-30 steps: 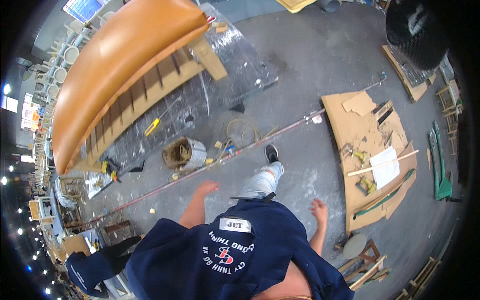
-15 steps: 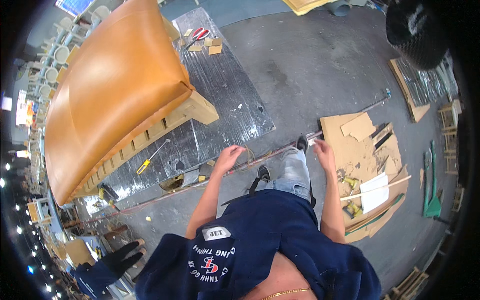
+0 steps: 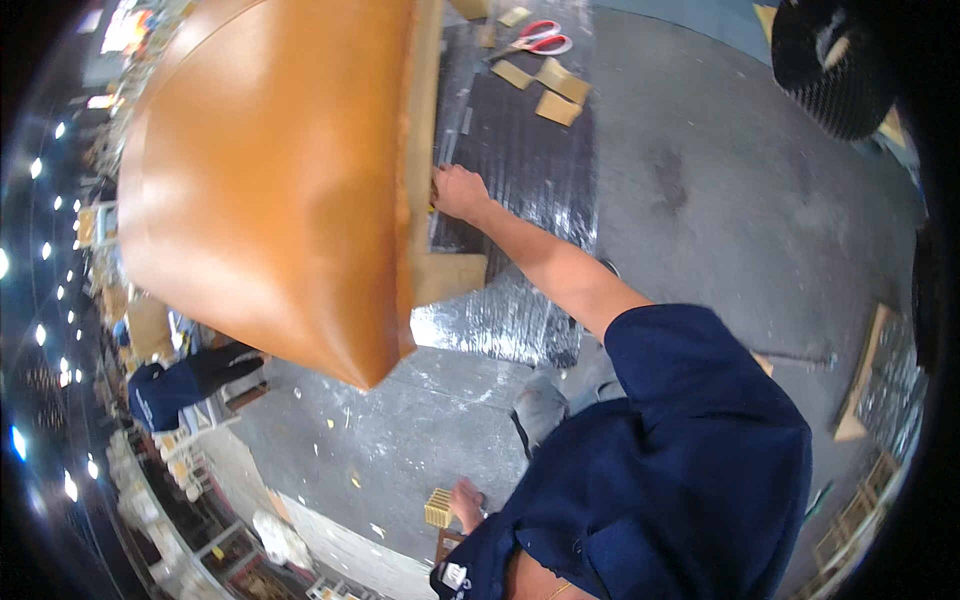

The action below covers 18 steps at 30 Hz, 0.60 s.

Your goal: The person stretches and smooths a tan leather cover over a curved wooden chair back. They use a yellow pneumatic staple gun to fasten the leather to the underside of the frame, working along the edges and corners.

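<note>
A padded seat (image 3: 270, 180) in tan leather fills the upper left, with its pale wooden frame (image 3: 424, 130) along the right edge and a short block-like leg (image 3: 450, 276) sticking out. My right hand (image 3: 462, 192) reaches across to the frame's side, fingers curled in and partly hidden. A speck of yellow shows just below those fingers; what it belongs to is unclear. My left hand (image 3: 466, 505) is low beside my body, small and blurred, close to a yellowish ridged block (image 3: 438, 508). Whether it touches that block cannot be made out.
Red-handled scissors (image 3: 540, 40) and several tan scraps (image 3: 560, 85) lie on the film-covered table (image 3: 520, 180). A co-worker (image 3: 175, 390) in dark clothes bends over at the left. At the right a wood-edged panel (image 3: 870, 380) is on the floor. Shelving (image 3: 215, 550) stands lower left.
My view has swung toward the seat, which appears larger and turned. My right hand has gone from my side to the frame; my left hand has moved low beside my body.
</note>
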Each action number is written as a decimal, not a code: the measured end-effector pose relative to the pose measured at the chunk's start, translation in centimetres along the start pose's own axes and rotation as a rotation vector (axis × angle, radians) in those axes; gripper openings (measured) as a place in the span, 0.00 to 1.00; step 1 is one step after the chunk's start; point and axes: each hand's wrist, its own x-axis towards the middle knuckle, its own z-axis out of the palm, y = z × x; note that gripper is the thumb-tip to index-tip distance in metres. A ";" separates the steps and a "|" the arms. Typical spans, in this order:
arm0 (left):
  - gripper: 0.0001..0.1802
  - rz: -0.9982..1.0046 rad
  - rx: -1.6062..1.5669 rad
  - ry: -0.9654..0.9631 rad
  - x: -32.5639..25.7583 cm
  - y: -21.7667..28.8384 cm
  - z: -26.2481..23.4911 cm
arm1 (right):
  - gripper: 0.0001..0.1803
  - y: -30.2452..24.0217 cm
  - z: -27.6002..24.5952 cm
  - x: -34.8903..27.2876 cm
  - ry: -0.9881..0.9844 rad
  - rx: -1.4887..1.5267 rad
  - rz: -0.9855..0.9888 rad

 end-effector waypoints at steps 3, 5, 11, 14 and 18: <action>0.17 -0.674 -1.441 -0.443 -10.7 3.9 4.2 | 0.32 0.6 3.7 1.5 -0.034 -0.159 -0.066; 0.19 -0.329 -1.303 -0.470 -14.2 9.5 7.3 | 0.32 0.9 4.2 1.8 -0.039 -0.152 -0.045; 0.26 0.045 -0.893 -0.268 -12.1 22.1 3.3 | 0.32 2.8 -1.1 1.3 -0.286 0.215 0.224; 0.26 -0.024 -0.925 -0.163 -3.5 26.6 -9.2 | 0.29 9.2 -7.1 -5.9 -0.229 0.637 0.217; 0.24 0.284 -1.071 -0.074 4.7 32.4 -20.1 | 0.24 9.4 -15.1 -19.8 -0.177 0.759 0.374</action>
